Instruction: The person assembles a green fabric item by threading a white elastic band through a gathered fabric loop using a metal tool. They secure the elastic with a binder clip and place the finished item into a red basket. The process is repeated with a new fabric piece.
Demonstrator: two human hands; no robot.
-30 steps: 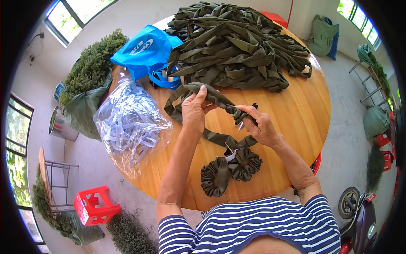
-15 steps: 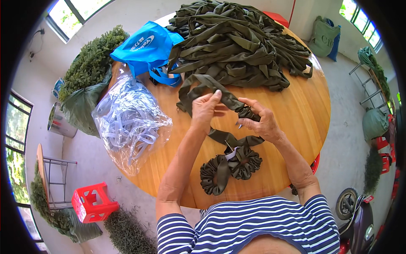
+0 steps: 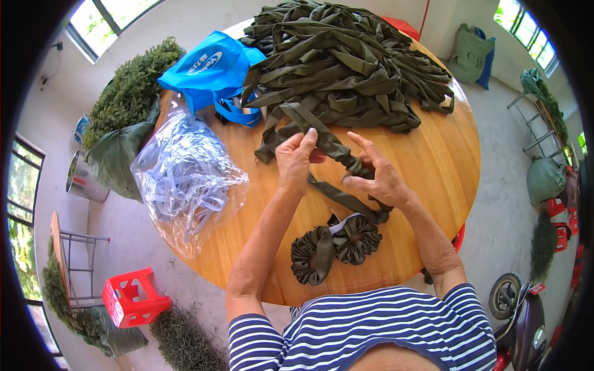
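Observation:
A dark olive fabric strip (image 3: 328,143) runs between my hands over the table, smooth at its left part and bunched into gathers toward the right. My left hand (image 3: 295,159) pinches the smooth part between thumb and fingers. Into my right hand (image 3: 388,180) goes the gathered part; its thumb and index finger stand apart while the other fingers, partly hidden, curl round the cloth. More of the strip hangs below the hands to the tabletop. Two gathered scrunchie rings (image 3: 314,255) lie nearer me, with a pale elastic band (image 3: 344,224) by the right one.
A large heap of olive strips (image 3: 346,68) covers the far side of the round wooden table (image 3: 433,173). Left of it sit a blue bag (image 3: 210,71) and a clear plastic bag of pale elastic (image 3: 189,173). A red stool (image 3: 136,297) stands on the floor at left.
My right index finger has lifted off the gathered cloth and points upward. The gathered stretch shows longer beside that hand, and the lower part of the strip lies differently. My left hand keeps its pinch.

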